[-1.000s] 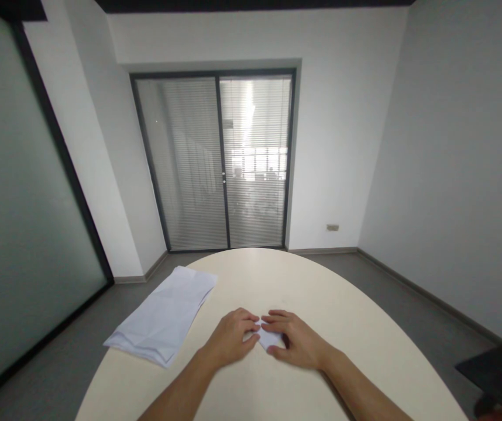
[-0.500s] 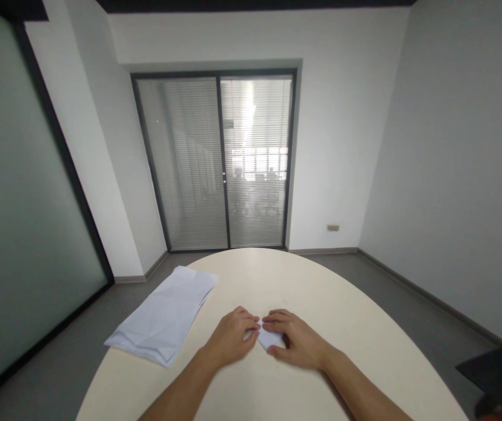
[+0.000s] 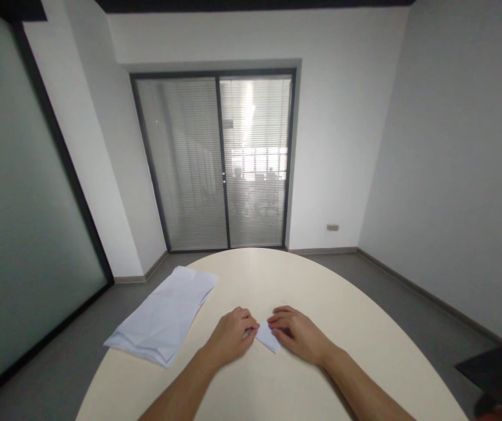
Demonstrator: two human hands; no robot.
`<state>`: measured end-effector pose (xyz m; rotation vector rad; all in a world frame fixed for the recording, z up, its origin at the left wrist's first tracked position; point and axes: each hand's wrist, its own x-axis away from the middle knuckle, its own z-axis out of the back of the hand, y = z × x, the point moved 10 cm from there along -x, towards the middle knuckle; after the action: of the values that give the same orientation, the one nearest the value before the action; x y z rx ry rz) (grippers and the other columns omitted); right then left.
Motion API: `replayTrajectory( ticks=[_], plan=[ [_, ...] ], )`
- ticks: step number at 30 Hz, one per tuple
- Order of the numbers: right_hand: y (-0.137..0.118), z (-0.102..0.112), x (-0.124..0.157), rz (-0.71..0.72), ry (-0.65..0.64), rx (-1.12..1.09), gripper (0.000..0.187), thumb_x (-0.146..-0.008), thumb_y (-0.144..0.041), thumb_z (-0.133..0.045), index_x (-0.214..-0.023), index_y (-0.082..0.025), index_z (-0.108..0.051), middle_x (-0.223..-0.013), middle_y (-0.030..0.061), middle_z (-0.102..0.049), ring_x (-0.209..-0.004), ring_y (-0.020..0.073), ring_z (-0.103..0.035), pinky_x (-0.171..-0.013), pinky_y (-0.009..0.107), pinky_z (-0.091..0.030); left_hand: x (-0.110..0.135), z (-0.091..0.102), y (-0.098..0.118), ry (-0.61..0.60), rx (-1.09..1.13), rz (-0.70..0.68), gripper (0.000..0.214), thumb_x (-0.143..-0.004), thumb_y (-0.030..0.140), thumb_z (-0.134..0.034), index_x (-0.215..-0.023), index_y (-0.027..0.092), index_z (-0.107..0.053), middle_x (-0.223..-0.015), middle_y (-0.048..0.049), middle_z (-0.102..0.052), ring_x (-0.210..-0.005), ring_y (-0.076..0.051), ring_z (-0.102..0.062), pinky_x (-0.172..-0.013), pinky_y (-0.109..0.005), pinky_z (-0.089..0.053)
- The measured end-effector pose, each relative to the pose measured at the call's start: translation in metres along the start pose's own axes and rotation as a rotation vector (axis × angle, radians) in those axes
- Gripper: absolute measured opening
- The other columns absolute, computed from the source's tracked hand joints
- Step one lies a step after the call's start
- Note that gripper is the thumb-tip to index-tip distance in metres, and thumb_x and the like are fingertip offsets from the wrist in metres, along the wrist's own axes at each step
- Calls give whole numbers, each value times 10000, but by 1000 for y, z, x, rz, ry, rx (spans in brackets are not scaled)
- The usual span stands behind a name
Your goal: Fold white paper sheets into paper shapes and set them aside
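One paper stack (image 3: 163, 316), one small piece (image 3: 268, 337).
My left hand (image 3: 232, 334) pinches the piece; my right hand (image 3: 300, 335), half-curled, touches it, hold unclear.

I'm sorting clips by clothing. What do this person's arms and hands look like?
The left forearm and right forearm are bare as far as they show, with no sleeve in view. The left hand and right hand are ungloved; I see no ring, watch or bracelet. Small marks are too fine to tell.

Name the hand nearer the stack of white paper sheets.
Left. The left hand is just right of the stack of white paper sheets; the right hand is farther right, beyond the left.
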<state>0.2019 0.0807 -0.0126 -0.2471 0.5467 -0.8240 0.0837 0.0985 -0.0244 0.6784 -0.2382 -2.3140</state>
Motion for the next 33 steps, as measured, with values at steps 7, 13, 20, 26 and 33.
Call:
replayTrajectory(
  ticks=[7, 13, 20, 26, 33],
  plan=[
    [6, 4, 1, -54, 20, 29, 252, -909, -230, -521, -959, -249, -767, -1025, 36, -739, -1064, 223, -593, -953, 354, -465, 1, -1, -3, -5, 9, 24, 158, -875, 184, -583, -966, 231, -704, -989, -27, -677, -968, -192, -576, -879, -314, -473],
    [12, 10, 1, -146, 48, 63, 250, -902, -246, -513, -903, -241, -763, -980, 51, -731, -986, 226, -609, -900, 348, -476, 0, 0, -4, -4, 17, 37, 159, -877, 175, -584, -977, 234, -693, -998, -14, -677, -972, -188, -572, -876, -309, -464],
    [26, 8, 5, -215, 69, 94, 249, -916, -275, -503, -913, -223, -747, -995, 69, -709, -982, 219, -604, -885, 328, -465, 1, -2, -8, 1, 50, 70, 185, -853, 162, -594, -989, 235, -695, -1006, -18, -678, -983, -195, -568, -893, -321, -451],
    [25, 7, 6, -210, 70, 85, 221, -885, -287, -564, -1028, -225, -720, -1039, 72, -687, -995, 226, -592, -898, 335, -456, 1, -3, -27, 59, 218, 179, 219, -776, 143, -640, -977, 208, -698, -991, -40, -683, -982, -209, -577, -904, -341, -454],
    [20, 7, 6, -191, 58, 71, 238, -876, -335, -590, -1053, -229, -710, -1065, 80, -677, -1013, 242, -589, -910, 360, -459, 1, -8, -39, 83, 362, 231, 217, -747, 101, -613, -936, 191, -666, -979, -41, -659, -983, -192, -579, -915, -327, -452]
  ],
)
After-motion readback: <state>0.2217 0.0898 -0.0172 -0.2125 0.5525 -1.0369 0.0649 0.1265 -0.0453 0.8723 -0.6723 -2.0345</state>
